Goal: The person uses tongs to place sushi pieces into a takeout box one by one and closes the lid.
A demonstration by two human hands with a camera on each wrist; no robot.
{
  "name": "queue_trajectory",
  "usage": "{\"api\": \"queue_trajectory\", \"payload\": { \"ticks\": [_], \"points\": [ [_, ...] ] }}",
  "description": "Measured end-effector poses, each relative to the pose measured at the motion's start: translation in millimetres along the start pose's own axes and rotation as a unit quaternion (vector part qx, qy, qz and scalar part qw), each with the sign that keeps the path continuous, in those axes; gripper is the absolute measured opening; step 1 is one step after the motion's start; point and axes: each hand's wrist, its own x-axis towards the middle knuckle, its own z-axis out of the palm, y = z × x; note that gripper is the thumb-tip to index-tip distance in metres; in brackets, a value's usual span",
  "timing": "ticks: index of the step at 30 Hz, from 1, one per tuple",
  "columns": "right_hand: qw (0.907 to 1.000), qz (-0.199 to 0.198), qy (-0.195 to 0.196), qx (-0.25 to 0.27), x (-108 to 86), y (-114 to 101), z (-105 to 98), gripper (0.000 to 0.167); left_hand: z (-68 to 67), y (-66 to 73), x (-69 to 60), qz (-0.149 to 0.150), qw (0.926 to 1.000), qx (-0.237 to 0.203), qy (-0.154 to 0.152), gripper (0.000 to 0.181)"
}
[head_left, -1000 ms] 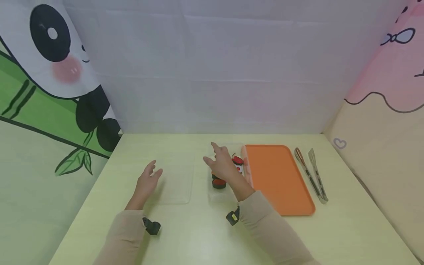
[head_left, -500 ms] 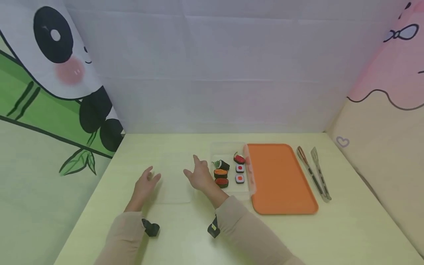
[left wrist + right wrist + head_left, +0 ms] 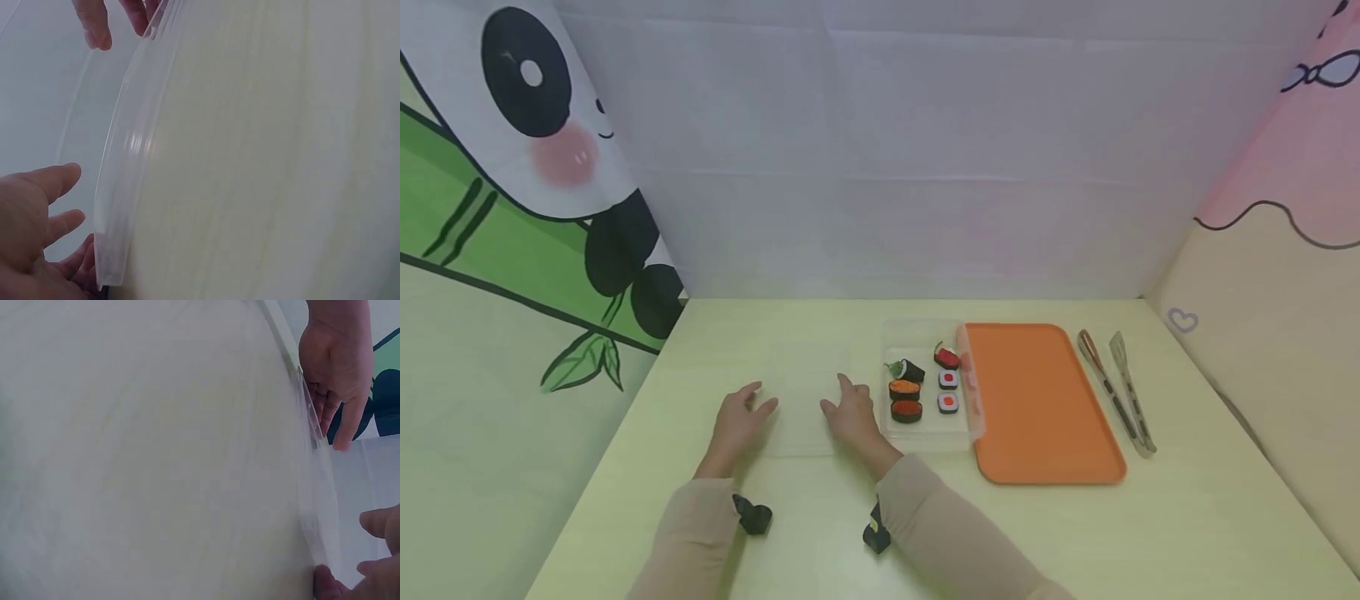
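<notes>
A clear plastic lid (image 3: 805,404), faint against the table, lies between my two hands. My left hand (image 3: 737,425) is at its left side, and my right hand (image 3: 853,417) is at its right side. In the left wrist view, the left hand's lower fingers (image 3: 78,262) touch the lid's raised rim (image 3: 119,175), while the thumb stands apart from it. The right wrist view shows the right hand's lowest fingertip (image 3: 325,578) against the other end of the rim. Neither hand visibly pinches the lid.
Right of the lid stands a clear plastic container (image 3: 925,439) with several toy sushi pieces (image 3: 906,411). Its right edge overlaps an orange tray (image 3: 1045,400). Metal tongs (image 3: 1123,400) lie beyond the tray. A pale cloth wall (image 3: 910,167) closes the back.
My right hand has moved left, away from above the sushi container, to the lid's right side. The left hand has shifted slightly right, closer to the lid.
</notes>
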Motion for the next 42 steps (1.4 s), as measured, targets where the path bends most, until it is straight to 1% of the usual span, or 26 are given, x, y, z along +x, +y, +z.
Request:
{"api": "queue_trajectory", "payload": {
  "ticks": [3, 9, 16, 19, 21, 23, 25, 29, 32, 36, 42],
  "points": [
    [0.9997, -0.005, 0.02, 0.012, 2.1, 6.8, 5.5, 0.054, 2.4, 3.1, -1.5, -0.002, 1.0, -0.004, 0.009, 0.056],
    [0.9987, -0.018, 0.043, 0.022, 7.8, 13.6, 10.4, 0.051, 3.1, 5.4, -0.1, -0.022, 0.9994, -0.021, 0.015, 0.052],
    [0.998, -0.022, 0.04, 0.044, 10.8, 16.2, 10.7, 0.045, -4.2, 2.1, 1.8, -0.04, 0.9988, -0.027, 0.006, 0.048],
    [0.9976, -0.031, 0.033, 0.051, 10.4, 11.4, 7.4, 0.042, -8.8, 3.4, 1.0, -0.054, 0.9979, -0.033, 0.008, 0.048],
    [0.997, -0.041, 0.031, 0.057, 9.7, 5.3, 2.6, 0.04, -12.4, 5.7, 0.5, -0.063, 0.9965, -0.052, 0.016, 0.048],
    [0.9961, -0.051, 0.03, 0.066, 8.9, -2.4, -4.6, 0.039, -16.5, 10.1, -0.8, -0.066, 0.9945, -0.077, 0.024, 0.049],
    [0.9957, -0.059, 0.031, 0.065, 7.9, -10.6, -14.3, 0.039, -20.6, 16.4, -2.2, -0.061, 0.9923, -0.102, 0.034, 0.049],
    [0.9952, -0.072, 0.032, 0.057, 6.5, -23.3, -40.1, 0.04, -26.7, 34.7, -7.4, -0.035, 0.9899, -0.13, 0.043, 0.05],
    [0.9946, -0.082, 0.028, 0.057, 5.5, -28.6, -63.4, 0.039, -27.4, 49.5, -10.5, -0.013, 0.9896, -0.137, 0.043, 0.049],
    [0.9938, -0.093, 0.022, 0.057, 5.6, -27.6, -94.9, 0.037, -20.3, 68.0, -10.2, 0.014, 0.9888, -0.144, 0.036, 0.048],
    [0.9946, -0.09, 0.022, 0.047, 11.2, -9.3, -131.7, 0.036, -1.7, 93.8, -6.0, 0.053, 0.9845, -0.166, 0.017, 0.045]
  ]
}}
